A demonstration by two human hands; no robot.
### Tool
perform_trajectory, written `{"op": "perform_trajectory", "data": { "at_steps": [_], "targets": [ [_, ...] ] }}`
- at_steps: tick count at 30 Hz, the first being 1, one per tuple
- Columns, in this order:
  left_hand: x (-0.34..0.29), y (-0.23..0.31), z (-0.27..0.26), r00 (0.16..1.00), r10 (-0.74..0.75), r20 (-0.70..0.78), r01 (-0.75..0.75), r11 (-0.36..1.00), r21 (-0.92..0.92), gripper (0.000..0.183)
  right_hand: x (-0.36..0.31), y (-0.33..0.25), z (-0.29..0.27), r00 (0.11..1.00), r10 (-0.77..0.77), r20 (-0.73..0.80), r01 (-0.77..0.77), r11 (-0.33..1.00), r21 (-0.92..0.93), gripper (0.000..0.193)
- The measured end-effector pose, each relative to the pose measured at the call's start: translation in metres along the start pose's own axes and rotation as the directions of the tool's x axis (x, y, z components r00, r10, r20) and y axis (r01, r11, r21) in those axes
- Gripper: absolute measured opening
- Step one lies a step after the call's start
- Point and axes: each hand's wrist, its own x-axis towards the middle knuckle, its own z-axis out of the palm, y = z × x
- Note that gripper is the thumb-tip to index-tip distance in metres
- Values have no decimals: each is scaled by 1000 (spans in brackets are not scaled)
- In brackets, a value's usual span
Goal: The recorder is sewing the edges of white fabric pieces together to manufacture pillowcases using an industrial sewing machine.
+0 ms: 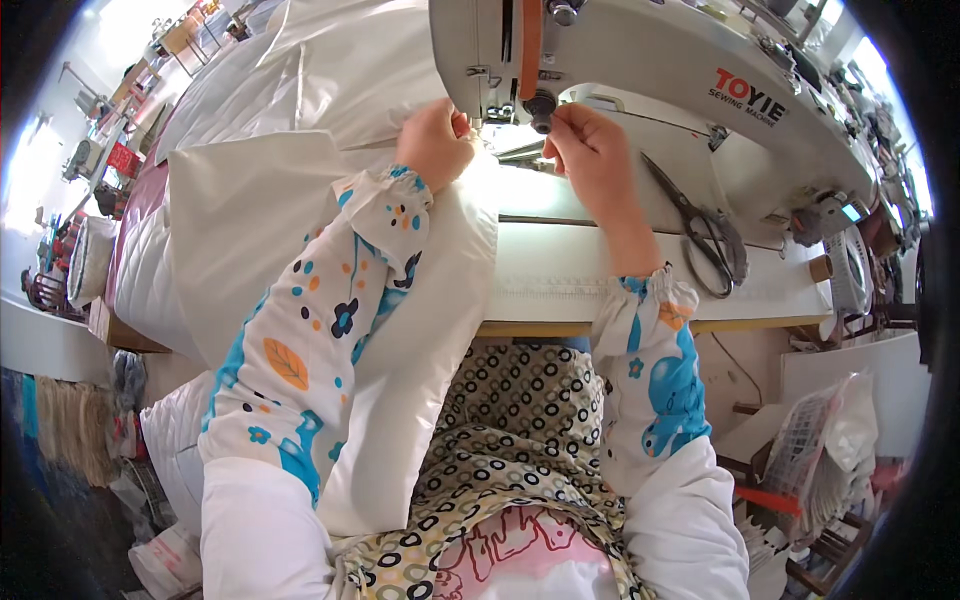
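Observation:
A white sewing machine (640,50) stands in front of me, its needle area lit. My left hand (437,145) is closed just left of the needle, over smooth white fabric (420,330) that hangs off the table edge into my lap. What its curled fingers hold, if anything, is hidden. Right of the needle, my right hand (592,150) makes a pinch close to a dark round knob (541,108) on the machine head. Anything between those fingertips is too small to make out. Dark-handled scissors (700,230) lie right of my right wrist.
Quilted white fabric (150,270) is piled over the table's left side. A measuring scale runs along the white tabletop (550,265). To the lower right stands a plastic basket (805,430) with white pieces. A small white fan (848,280) sits at the right end.

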Motion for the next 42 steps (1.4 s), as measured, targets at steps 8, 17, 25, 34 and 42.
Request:
{"op": "perform_trajectory", "data": {
  "at_steps": [8, 17, 25, 34, 42],
  "targets": [
    [0, 11, -1, 999, 8, 51, -6, 999, -51, 14, -4, -6, 0, 993, -65, -97, 46, 981, -190, 15],
    [-16, -28, -41, 950, 241, 201, -300, 883, 361, 50, -166, -81, 38, 703, -360, 613, 679, 594, -430, 26],
    [-34, -15, -108, 960, 14, 281, -199, 740, 643, 70, -199, -87, 43, 783, -496, 376, 587, 789, -183, 33],
    [-41, -47, -89, 963, 139, 232, -241, 831, 502, 65, -217, -49, 47, 789, -410, 458, 545, 812, -211, 31],
    [-34, -46, -77, 985, 147, 94, -175, 820, 545, 60, -187, -56, 35, 785, -398, 476, 550, 801, -236, 34]
  ]
}}
